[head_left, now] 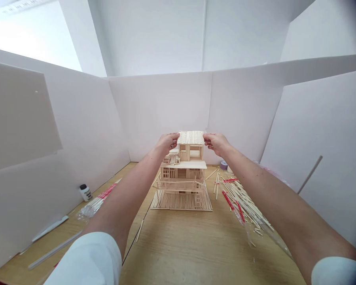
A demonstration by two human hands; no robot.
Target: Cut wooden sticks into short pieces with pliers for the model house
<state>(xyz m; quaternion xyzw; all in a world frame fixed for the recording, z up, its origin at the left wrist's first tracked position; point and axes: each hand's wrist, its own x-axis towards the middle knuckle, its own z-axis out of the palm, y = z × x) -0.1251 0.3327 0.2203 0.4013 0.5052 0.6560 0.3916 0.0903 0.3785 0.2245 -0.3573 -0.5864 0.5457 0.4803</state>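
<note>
The person's left hand [166, 143] and right hand [216, 143] are raised on either side of a small roof panel [191, 137] made of pale wooden sticks. The fingers of each hand are held together and touch the panel's side edges, so the hands grasp it between them. The panel sits level on the top storey of a three-level stick model house [182, 178], with no visible gap beneath it. The hands are at the model's top, and the forearms reach past it on both sides.

The house stands upright on a square stick base [180, 202] on a wooden bench [169, 253], with the bench surface stretching from the base towards the person. A loose heap of sticks [240, 202] with red bands lies just right of the base, partly in a clear plastic bag [249, 223]. A small purple roll [224, 164] sits behind the heap. To the left, a plastic-wrapped stick bundle [95, 206] lies near a white-capped bottle [85, 192], close to a white board wall [77, 158]. Similar walls [163, 114] rise behind and to the right, well beyond the hands.
</note>
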